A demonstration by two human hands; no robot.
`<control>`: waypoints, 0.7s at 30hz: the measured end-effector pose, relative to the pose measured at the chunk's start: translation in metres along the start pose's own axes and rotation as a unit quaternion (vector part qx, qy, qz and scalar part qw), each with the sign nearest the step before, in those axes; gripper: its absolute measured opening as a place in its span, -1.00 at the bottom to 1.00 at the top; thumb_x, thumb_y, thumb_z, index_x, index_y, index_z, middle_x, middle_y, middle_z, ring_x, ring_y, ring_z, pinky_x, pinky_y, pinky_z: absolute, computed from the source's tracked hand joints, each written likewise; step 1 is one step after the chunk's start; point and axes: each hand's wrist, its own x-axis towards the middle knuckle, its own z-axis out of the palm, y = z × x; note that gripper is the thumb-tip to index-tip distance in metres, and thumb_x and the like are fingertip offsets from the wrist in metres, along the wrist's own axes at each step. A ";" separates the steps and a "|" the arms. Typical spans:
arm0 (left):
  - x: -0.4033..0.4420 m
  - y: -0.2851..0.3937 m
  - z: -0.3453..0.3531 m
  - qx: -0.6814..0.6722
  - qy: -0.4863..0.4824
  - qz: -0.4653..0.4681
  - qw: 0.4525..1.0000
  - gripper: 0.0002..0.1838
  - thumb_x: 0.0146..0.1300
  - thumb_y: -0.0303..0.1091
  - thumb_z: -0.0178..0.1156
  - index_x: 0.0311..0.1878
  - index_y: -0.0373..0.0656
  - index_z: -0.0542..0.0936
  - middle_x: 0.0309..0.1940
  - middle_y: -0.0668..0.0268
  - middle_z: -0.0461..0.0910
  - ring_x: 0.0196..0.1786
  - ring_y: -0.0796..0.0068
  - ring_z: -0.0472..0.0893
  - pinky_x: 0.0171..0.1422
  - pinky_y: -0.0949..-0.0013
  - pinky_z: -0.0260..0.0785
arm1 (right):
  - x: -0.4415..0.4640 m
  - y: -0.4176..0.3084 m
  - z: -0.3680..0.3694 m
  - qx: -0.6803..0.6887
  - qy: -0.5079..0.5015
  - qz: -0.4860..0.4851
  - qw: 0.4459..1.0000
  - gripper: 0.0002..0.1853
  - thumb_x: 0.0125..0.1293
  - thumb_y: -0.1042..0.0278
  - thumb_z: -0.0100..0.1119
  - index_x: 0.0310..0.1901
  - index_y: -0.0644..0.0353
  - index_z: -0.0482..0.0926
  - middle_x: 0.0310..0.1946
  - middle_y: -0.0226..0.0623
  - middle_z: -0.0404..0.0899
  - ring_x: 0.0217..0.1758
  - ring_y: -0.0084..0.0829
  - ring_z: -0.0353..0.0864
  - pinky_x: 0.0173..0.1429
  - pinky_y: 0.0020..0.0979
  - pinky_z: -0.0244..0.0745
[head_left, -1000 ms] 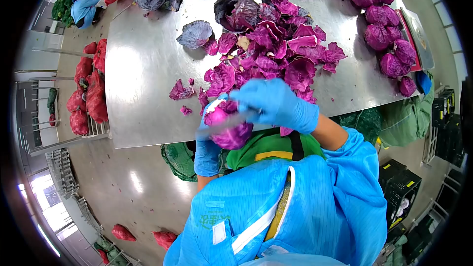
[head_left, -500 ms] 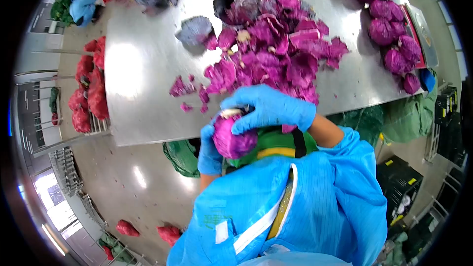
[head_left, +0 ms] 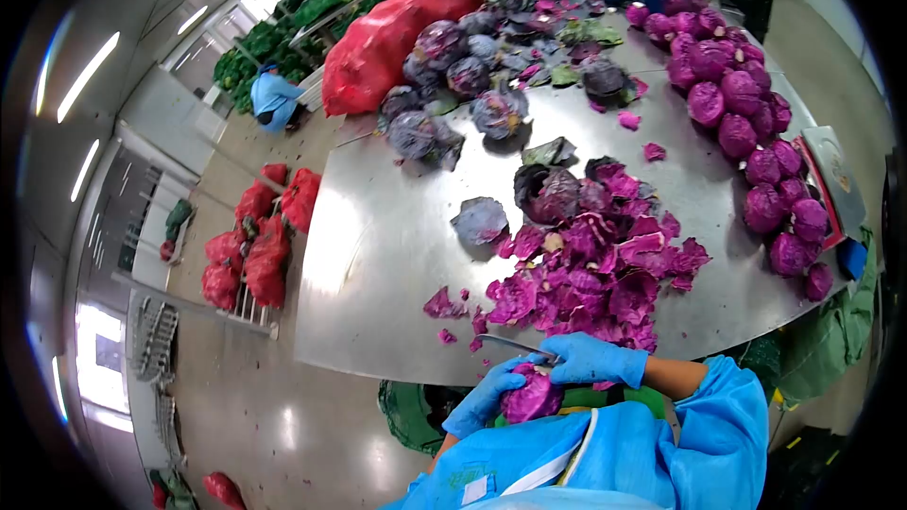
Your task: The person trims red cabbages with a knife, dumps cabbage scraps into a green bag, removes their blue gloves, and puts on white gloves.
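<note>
Head view shows your left hand (head_left: 484, 399) with its fingers curled around a purple cabbage (head_left: 529, 399), held close before your gown (head_left: 614, 444) by the near edge of the table (head_left: 378, 321). Your right hand (head_left: 595, 360) has its fingers closed on a knife (head_left: 510, 343); its long axis runs crosswise above the cabbage, tip pointing left and slightly away from you. The cabbage is round, with no clear long axis. Green print (head_left: 477, 475) on your gown is too small to read.
</note>
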 end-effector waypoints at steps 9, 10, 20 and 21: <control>-0.006 0.009 0.024 -0.069 0.041 0.024 0.996 -0.26 0.10 -0.01 0.20 0.26 -0.34 0.41 0.16 0.11 0.52 0.19 0.30 0.53 0.38 0.27 0.30 | -0.019 -0.007 -0.003 0.167 0.005 0.065 0.984 -0.39 0.22 0.24 0.35 0.29 0.20 0.42 0.17 -0.22 0.50 0.20 -0.41 0.47 0.28 -0.42 0.38; -0.007 0.012 0.026 -0.063 0.060 0.030 0.996 -0.27 0.10 -0.01 0.19 0.26 -0.34 0.41 0.16 0.11 0.52 0.20 0.30 0.52 0.38 0.27 0.30 | -0.017 -0.001 0.002 0.203 0.018 0.071 0.976 -0.40 0.23 0.25 0.34 0.29 0.20 0.42 0.17 -0.23 0.51 0.21 -0.41 0.47 0.29 -0.42 0.37; 0.011 0.002 0.009 -0.033 0.102 0.039 0.993 -0.31 -0.06 -0.10 0.34 0.13 -0.34 0.50 0.02 0.14 0.60 0.04 0.31 0.61 0.24 0.26 0.43 | -0.016 0.007 -0.002 0.172 0.034 0.056 0.983 -0.46 0.29 0.18 0.22 0.26 0.24 0.44 -0.01 -0.26 0.58 0.03 -0.53 0.50 0.17 -0.45 0.41; 0.012 0.001 0.007 -0.028 0.109 0.024 0.993 -0.32 -0.05 -0.11 0.34 0.13 -0.33 0.50 0.02 0.14 0.59 0.04 0.33 0.61 0.23 0.28 0.43 | -0.015 0.004 -0.006 0.122 0.024 0.083 0.989 -0.46 0.28 0.15 0.22 0.23 0.25 0.46 -0.11 -0.26 0.60 -0.08 -0.51 0.53 0.04 -0.42 0.46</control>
